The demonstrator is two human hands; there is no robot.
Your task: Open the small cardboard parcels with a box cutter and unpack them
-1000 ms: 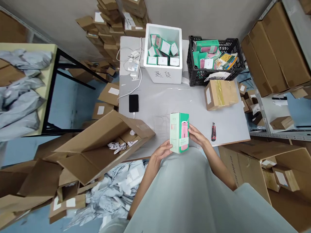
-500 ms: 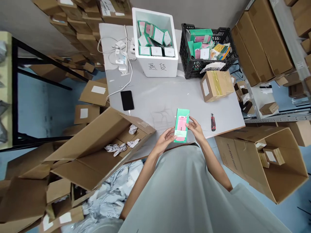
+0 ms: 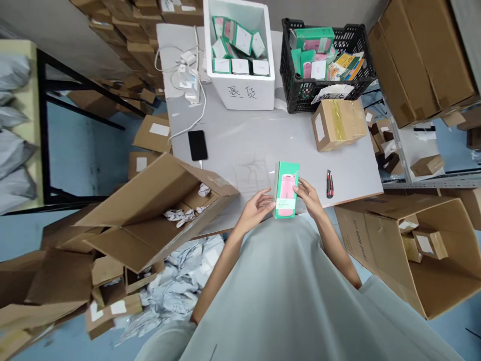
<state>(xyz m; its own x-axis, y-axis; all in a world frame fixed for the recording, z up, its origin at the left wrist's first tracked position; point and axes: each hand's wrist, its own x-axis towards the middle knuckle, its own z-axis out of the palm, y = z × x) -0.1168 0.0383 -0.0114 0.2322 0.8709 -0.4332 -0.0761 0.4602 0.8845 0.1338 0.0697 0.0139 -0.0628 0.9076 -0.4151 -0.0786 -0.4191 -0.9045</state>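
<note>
A slim green box (image 3: 287, 193) with a pink bottle-like picture on its front is held upright between my hands at the table's near edge. My right hand (image 3: 310, 198) grips its right side, with the thumb on the front face. At the lower left edge, the fingertips of my left hand (image 3: 257, 209) touch the box, fingers curved. The box's narrow left side shows, and its back is hidden. To the right of my hands a red and black utility knife (image 3: 329, 184) lies on the grey table (image 3: 240, 138).
A white foam bin (image 3: 246, 95) and black crate (image 3: 293, 95) hold similar green boxes. A taped carton (image 3: 338, 125), phone (image 3: 197, 145) and power strip (image 3: 190, 85) share the table. Open cartons flank me, left (image 3: 146, 195) and right (image 3: 372, 230); crumpled grey bags (image 3: 180, 286) lie below.
The green box has turned slightly, so its left side now shows, and it sits a little further right. My left fingers have shifted from its front to its left edge. The camera view has moved slightly.
</note>
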